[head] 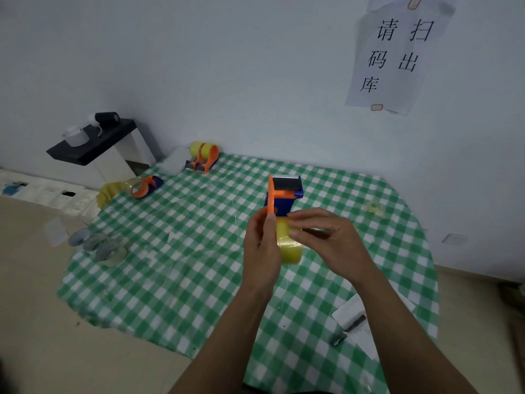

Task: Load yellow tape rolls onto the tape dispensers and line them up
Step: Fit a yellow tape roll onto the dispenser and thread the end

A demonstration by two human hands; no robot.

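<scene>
Above the middle of the green checked table (pixel 181 251) I hold an orange and blue tape dispenser (pixel 282 194) with a yellow tape roll (pixel 289 247) on it. My left hand (pixel 260 248) grips the dispenser's orange side plate. My right hand (pixel 326 237) pinches the tape at the top of the roll, just below the blue body. At the far edge stand two loaded dispensers (pixel 203 157) side by side. Another dispenser (pixel 145 186) lies at the table's far left edge, next to yellow tape rolls (pixel 109 190).
Several used tape cores (pixel 99 245) lie at the table's left edge. A crumpled bit of tape (pixel 373 209) lies at the right. A white block with a dark pen-like tool (pixel 350 328) sits at the near right. A black-topped stand (pixel 93 143) stands behind the table on the left.
</scene>
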